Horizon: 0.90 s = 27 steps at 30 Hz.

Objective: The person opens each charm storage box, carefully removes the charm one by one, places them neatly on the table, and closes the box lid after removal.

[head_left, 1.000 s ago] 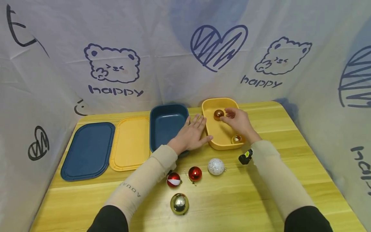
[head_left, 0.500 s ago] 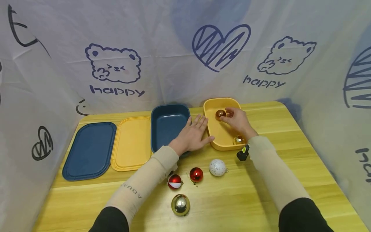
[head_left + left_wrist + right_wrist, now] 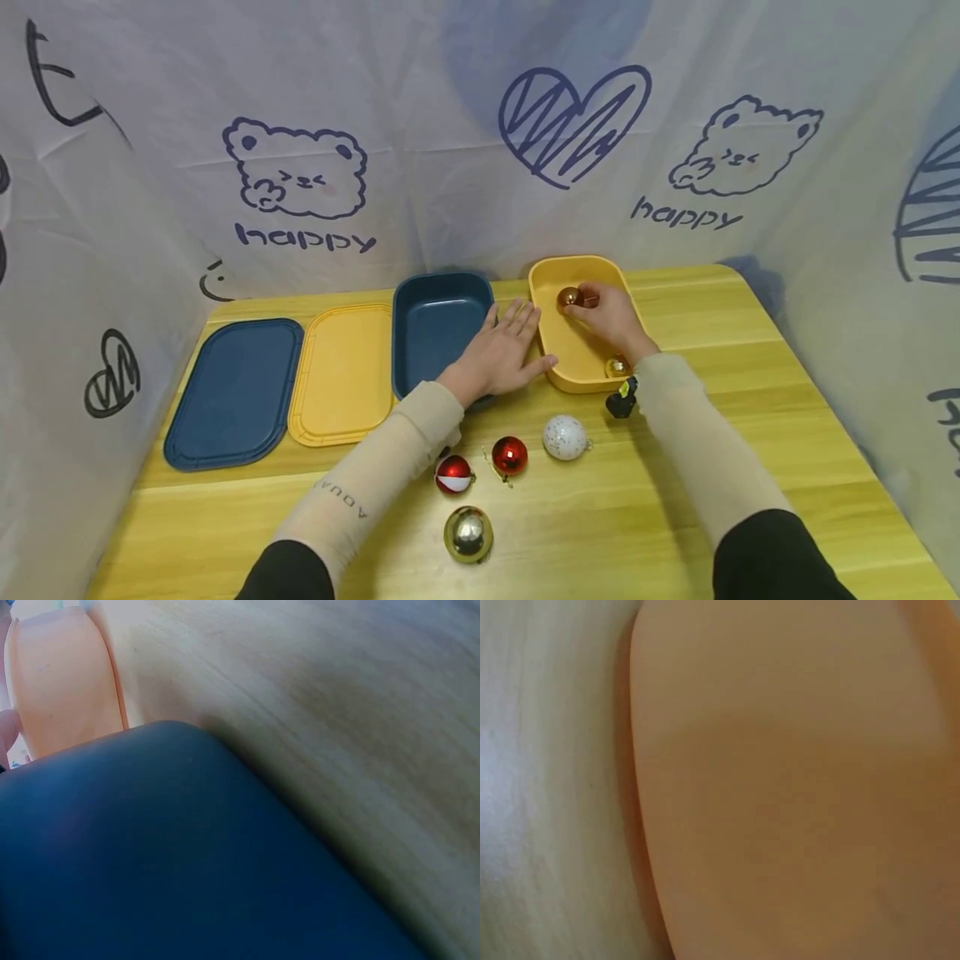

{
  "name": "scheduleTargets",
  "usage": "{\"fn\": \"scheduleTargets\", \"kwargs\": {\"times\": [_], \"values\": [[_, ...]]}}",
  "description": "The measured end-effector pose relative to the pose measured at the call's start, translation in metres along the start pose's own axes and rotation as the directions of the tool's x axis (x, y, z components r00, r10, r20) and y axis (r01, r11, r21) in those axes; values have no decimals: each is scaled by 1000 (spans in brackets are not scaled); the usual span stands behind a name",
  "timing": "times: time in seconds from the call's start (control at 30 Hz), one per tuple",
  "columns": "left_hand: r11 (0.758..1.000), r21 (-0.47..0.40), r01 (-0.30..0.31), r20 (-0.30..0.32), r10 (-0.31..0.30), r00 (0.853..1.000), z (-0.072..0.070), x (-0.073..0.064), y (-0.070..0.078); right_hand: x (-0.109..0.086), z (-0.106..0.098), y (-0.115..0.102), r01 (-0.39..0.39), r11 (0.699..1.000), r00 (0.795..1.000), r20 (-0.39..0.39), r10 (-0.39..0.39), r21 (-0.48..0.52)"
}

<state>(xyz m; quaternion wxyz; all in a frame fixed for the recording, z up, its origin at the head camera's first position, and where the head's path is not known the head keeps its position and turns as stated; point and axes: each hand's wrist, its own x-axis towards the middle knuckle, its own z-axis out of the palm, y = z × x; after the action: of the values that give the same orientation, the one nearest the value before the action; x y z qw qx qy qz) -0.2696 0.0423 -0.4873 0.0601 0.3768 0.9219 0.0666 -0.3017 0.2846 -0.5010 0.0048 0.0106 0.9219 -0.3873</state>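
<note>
In the head view, my right hand (image 3: 611, 323) reaches into the yellow box (image 3: 581, 340), thumb and fingers pinching a shiny copper-brown Christmas ball (image 3: 567, 299) near its far end. A gold Christmas ball (image 3: 617, 366) lies in the near right corner of that box. My left hand (image 3: 498, 357) lies flat with straight, spread fingers over the right side of the dark blue box (image 3: 435, 329), fingertips right at the yellow box's left rim. The blue box's wall (image 3: 187, 847) fills much of the left wrist view. The right wrist view shows only the yellow box's outer wall (image 3: 780, 825) and tabletop.
A dark blue lid (image 3: 234, 392) and a yellow lid (image 3: 343, 375) lie flat at the left. Nearer me are a white speckled ball (image 3: 565, 437), a red ball (image 3: 510, 456), a red-and-white ball (image 3: 453, 473) and a large gold ball (image 3: 468, 534). A printed curtain (image 3: 427, 125) stands behind.
My right hand has lowered slightly, its thumb and fingers closing in on the copper-brown ball. The left hand has stayed in place, and the head view has shifted a little.
</note>
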Motion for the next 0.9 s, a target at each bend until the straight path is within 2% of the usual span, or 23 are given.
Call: {"fn": "scheduleTargets", "kwargs": {"times": [0.27,0.5,0.67,0.9], "values": [[1000,11,1,-3,-1,1000,3,2,1,-5,-2,0,-25,1000,999,-20,25,2],[1000,4,4,-10,-4,1000,4,1,0,-12,-9,-7,0,999,999,-49,2,44],[1000,-5,-1,-15,1,1000,4,1,0,-25,-19,-13,15,999,998,-55,-12,39],[1000,4,5,-12,-5,1000,4,1,2,-52,-30,-17,89,996,993,-81,-87,20]]}}
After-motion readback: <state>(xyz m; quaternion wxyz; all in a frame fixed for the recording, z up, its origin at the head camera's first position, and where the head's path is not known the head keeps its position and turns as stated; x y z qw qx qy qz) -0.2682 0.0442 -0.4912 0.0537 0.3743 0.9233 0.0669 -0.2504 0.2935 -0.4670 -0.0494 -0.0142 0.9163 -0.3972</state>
